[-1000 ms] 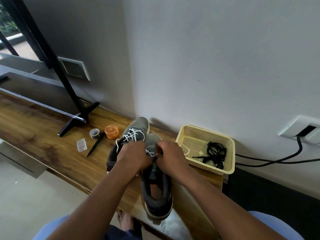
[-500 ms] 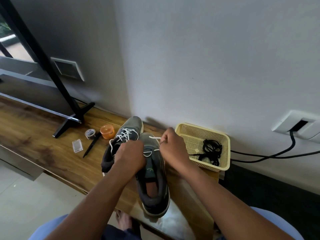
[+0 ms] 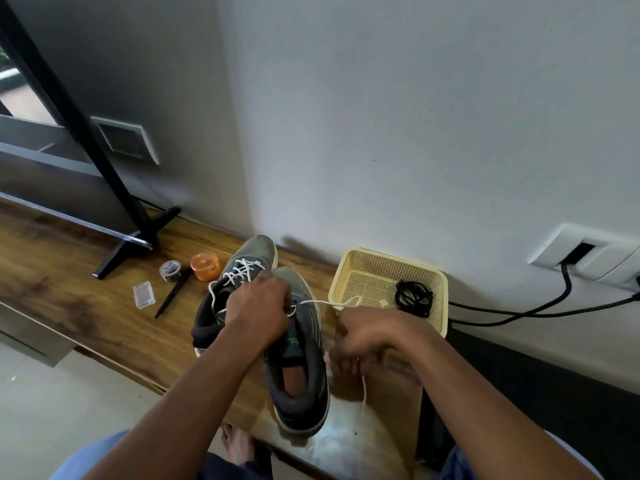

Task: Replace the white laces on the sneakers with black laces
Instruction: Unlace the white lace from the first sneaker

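Observation:
Two grey sneakers stand side by side on the wooden shelf point(image 3: 69, 306). The left sneaker point(image 3: 249, 258) still carries its white laces. My left hand point(image 3: 258, 310) rests curled on the tongue of the right sneaker point(image 3: 301, 368) and holds it down. A white lace point(image 3: 322, 302) runs taut from that shoe's eyelets to my right hand point(image 3: 363, 337), which pinches it; the lace's free end hangs down below the hand. Black laces point(image 3: 414, 297) lie coiled in the yellow basket point(image 3: 349, 271).
Left of the shoes lie an orange lidded tub point(image 3: 205, 266), a tape roll point(image 3: 170, 270), a black pen point(image 3: 173, 297) and a small clear box point(image 3: 143, 294). A black stand foot point(image 3: 135, 242) is at the back left. Black cables point(image 3: 540, 306) run from a wall socket.
My right hand has drawn the white lace out of the right sneaker, first up toward the wall, then right and down toward me. The lace now stretches out to the right.

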The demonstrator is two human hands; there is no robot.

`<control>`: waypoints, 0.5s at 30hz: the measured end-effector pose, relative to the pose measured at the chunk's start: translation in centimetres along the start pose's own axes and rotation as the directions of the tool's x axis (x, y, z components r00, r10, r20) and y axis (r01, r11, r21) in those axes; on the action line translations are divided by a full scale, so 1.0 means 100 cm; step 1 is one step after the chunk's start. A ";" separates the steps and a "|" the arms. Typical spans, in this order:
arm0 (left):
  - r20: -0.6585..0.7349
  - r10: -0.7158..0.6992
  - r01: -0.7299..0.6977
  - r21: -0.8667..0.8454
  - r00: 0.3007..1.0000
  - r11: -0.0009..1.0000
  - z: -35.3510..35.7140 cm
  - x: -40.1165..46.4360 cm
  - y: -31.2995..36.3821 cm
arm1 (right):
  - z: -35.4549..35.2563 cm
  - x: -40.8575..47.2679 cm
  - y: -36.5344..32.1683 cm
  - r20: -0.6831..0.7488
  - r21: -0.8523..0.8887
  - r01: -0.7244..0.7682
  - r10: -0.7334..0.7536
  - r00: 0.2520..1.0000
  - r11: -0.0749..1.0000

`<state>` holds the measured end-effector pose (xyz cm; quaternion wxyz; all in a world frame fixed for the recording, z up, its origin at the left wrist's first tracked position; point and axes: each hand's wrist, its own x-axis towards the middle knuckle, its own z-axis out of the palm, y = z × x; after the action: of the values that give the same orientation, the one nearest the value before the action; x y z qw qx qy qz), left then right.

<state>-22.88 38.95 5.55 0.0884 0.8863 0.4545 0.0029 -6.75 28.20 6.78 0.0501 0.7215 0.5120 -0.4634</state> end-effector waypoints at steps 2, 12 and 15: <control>-0.024 -0.006 0.006 0.008 1.000 1.000 0.002 0.000 0.000 | -0.001 0.004 0.001 -0.167 0.021 0.067 -0.062 0.984 0.998; -0.260 -0.226 0.109 -0.396 0.939 0.912 -0.015 0.014 -0.020 | 0.017 0.026 -0.016 -0.451 -0.234 0.055 -0.159 0.878 0.971; -0.274 -0.325 0.166 -0.476 0.905 0.864 -0.022 0.018 -0.030 | 0.017 0.024 -0.018 -0.446 -0.212 0.039 -0.132 0.885 0.976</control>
<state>-24.39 42.48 7.08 0.2058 0.7620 0.5609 0.2498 -9.10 29.80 4.82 -0.0213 0.7782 0.5843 -0.2293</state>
